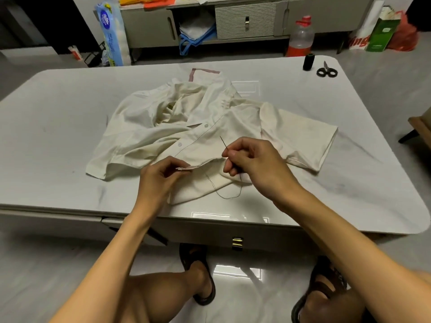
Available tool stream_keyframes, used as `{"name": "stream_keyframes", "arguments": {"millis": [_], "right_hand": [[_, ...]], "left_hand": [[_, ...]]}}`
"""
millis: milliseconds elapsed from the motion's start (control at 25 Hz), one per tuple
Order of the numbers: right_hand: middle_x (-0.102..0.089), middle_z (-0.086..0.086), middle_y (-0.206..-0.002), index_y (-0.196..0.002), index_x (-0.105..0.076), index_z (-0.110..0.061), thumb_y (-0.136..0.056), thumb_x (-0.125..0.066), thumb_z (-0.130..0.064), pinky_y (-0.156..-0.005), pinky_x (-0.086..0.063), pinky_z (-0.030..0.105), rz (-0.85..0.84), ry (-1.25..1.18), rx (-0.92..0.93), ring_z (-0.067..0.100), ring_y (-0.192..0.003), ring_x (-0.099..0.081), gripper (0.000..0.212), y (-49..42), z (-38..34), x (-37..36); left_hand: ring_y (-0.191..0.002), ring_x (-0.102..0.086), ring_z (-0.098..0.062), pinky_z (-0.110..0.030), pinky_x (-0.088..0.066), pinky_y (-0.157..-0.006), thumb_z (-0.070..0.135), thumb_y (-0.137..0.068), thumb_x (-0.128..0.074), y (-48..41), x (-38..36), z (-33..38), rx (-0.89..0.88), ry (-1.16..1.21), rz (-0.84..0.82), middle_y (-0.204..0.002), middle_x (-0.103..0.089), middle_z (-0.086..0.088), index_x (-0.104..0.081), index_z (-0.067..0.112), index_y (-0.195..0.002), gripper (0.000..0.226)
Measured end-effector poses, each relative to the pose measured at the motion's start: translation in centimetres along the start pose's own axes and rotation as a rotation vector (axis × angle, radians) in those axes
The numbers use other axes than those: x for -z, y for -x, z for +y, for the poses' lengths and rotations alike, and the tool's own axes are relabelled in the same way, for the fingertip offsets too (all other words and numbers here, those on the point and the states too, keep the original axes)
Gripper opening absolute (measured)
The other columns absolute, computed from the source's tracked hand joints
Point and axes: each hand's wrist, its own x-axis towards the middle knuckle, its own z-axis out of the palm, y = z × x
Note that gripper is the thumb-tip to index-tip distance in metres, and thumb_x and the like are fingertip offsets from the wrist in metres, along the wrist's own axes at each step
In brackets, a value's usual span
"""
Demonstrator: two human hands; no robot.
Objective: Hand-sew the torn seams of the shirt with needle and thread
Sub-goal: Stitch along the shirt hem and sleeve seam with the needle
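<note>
Your left grip (161, 176) pinched the folded seam edge (186, 168) of the shirt (163, 117), crumpled mid-tabletop (58, 113). Your right grip (254, 164) pinched the needle (223, 143), tip up, dark thread (228, 194) looping below. Imo the stitch wanted fabric taut btwn both grips and small even bites, with slack drawn slowly to avoid knots. Behind, the cabinet's open compartment (196, 17) held a blue-handled bag (193, 33) w/ white stuff. The bottle (300, 36) looked red at its base.
</note>
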Motion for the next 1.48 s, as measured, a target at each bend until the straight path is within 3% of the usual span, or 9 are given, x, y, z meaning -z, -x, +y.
{"name": "stream_keyframes", "arguments": {"millis": [160,360,600,840,1080,1480], "right_hand": [[-0.07,-0.007,-0.073,-0.095,-0.067,-0.012,-0.097,-0.054,-0.011,-0.072,-0.046,0.021,0.078,0.276,0.269,0.002,-0.074,-0.064,0.014,-2.7,1.8,-3.2],[-0.067,-0.009,-0.07,-0.097,-0.065,-0.014,-0.098,-0.053,-0.012,-0.074,-0.048,0.03,-0.024,0.423,0.353,0.007,-0.071,-0.063,0.012,-4.2,4.0,-4.8],[-0.064,-0.01,-0.069,-0.096,-0.066,-0.014,-0.097,-0.054,-0.01,-0.066,-0.038,0.012,-0.067,0.415,0.323,0.003,-0.068,-0.058,0.013,-4.1,5.0,-4.3],[-0.053,-0.028,-0.069,-0.1,-0.073,-0.014,-0.091,-0.061,-0.006,-0.072,-0.039,0.004,-0.107,0.524,0.438,-0.005,-0.075,-0.058,0.017,-4.5,5.2,-3.6],[-0.051,-0.023,-0.077,-0.1,-0.074,-0.015,-0.089,-0.061,-0.003,-0.072,-0.035,0.001,-0.157,0.632,0.497,-0.01,-0.079,-0.046,0.021,-4.9,5.7,-3.4],[-0.071,-0.005,-0.086,-0.101,-0.072,-0.018,-0.091,-0.06,-0.008,-0.072,-0.047,0.025,-0.194,0.625,0.471,0.009,-0.079,-0.062,0.018,-4.8,6.0,-3.7]], "left_hand": [[-0.091,-0.072,-0.012,-0.028,-0.058,-0.084,-0.01,-0.078,-0.074,0.1,0.6,-0.7,-0.226,-0.069,-0.009,-0.093,-0.075,-0.002,-0.074,0.003,-0.085,0.016],[-0.088,-0.073,-0.011,-0.024,-0.058,-0.075,-0.006,-0.079,-0.073,0.0,0.8,-1.2,-0.426,-0.149,0.014,-0.092,-0.075,-0.005,-0.076,0.001,-0.084,0.009],[-0.093,-0.073,-0.014,-0.029,-0.059,-0.078,-0.007,-0.08,-0.071,0.2,1.0,-1.2,-0.323,-0.089,-0.006,-0.095,-0.076,-0.004,-0.074,0.0,-0.079,0.008],[-0.095,-0.073,-0.012,-0.02,-0.056,-0.079,-0.017,-0.077,-0.073,0.4,1.4,-0.8,-0.189,-0.037,-0.049,-0.099,-0.076,-0.001,-0.072,0.0,-0.079,0.018],[-0.087,-0.074,-0.022,-0.026,-0.059,-0.078,-0.02,-0.076,-0.072,0.4,1.5,-0.7,-0.2,-0.05,-0.077,-0.101,-0.076,-0.002,-0.071,0.0,-0.078,0.02],[-0.089,-0.075,-0.019,-0.024,-0.058,-0.078,-0.023,-0.074,-0.071,0.3,1.6,-0.5,-0.21,-0.07,-0.083,-0.101,-0.076,-0.003,-0.071,-0.002,-0.077,0.022]]}}
